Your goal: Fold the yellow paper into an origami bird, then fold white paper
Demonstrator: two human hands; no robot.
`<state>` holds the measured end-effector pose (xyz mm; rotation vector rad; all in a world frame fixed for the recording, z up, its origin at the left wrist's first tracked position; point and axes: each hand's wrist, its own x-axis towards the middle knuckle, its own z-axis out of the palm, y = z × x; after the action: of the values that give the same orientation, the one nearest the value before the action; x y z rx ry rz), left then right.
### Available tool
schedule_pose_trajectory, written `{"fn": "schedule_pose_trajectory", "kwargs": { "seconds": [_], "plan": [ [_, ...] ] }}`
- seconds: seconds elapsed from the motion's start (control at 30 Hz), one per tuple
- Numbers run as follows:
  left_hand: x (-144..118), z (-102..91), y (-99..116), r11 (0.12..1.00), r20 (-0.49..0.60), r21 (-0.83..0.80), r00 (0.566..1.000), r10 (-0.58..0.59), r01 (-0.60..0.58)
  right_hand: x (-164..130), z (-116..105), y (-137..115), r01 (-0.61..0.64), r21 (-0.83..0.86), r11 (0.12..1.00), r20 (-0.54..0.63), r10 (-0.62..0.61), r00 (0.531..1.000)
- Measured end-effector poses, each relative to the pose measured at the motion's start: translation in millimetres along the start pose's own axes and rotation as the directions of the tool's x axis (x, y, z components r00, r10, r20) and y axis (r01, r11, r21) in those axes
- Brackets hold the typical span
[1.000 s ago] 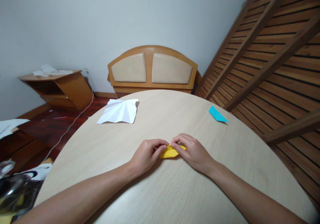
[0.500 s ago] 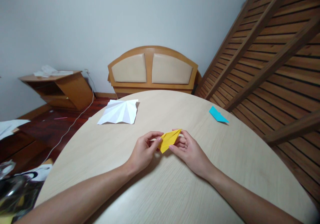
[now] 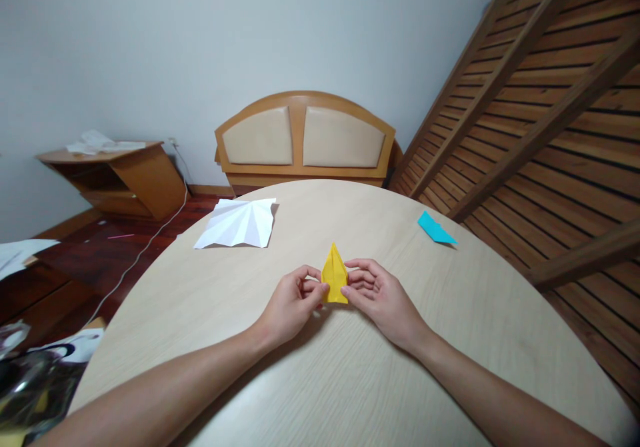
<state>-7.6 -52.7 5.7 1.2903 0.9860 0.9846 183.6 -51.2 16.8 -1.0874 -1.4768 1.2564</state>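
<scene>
Between my two hands is a folded piece of yellow paper, its pointed tip upward and its lower edge nearly straight. My left hand pinches its left side between thumb and fingers. The lower right side is pinched by my right hand, thumb in front. The fingers behind the paper are partly hidden. Farther off on the left lies a creased white sheet with fan-like folds. A folded blue paper rests toward the far right.
All the papers are on or above a round pale wooden table. Behind it stands a padded headboard. Wooden slats lean at the right. A low cabinet and a white cable are on the left.
The yellow paper has turned from a slanted position, tip to the upper right, to tip upward. My right fingers have shifted from its tip down to its right side.
</scene>
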Motion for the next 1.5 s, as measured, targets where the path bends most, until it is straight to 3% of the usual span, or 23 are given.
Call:
{"fn": "schedule_pose_trajectory", "kwargs": {
  "seconds": [0.3,1.03,1.5],
  "plan": [
    [0.7,-1.5,0.7,0.999,0.003,-0.044,1.000,-0.016,0.016,2.5,-2.2,0.8,-0.044,0.041,0.998,0.043,0.042,0.998],
    [0.5,-4.5,3.4,0.999,-0.003,0.039,1.000,-0.011,0.011,3.6,-6.4,-0.2,-0.083,0.013,0.996,0.130,0.081,0.988],
    [3.2,-2.1,1.1,0.997,0.033,-0.013,0.997,-0.075,0.075,5.8,-5.7,6.4,-0.106,0.052,0.993,0.102,0.101,0.990]
  ]
}}
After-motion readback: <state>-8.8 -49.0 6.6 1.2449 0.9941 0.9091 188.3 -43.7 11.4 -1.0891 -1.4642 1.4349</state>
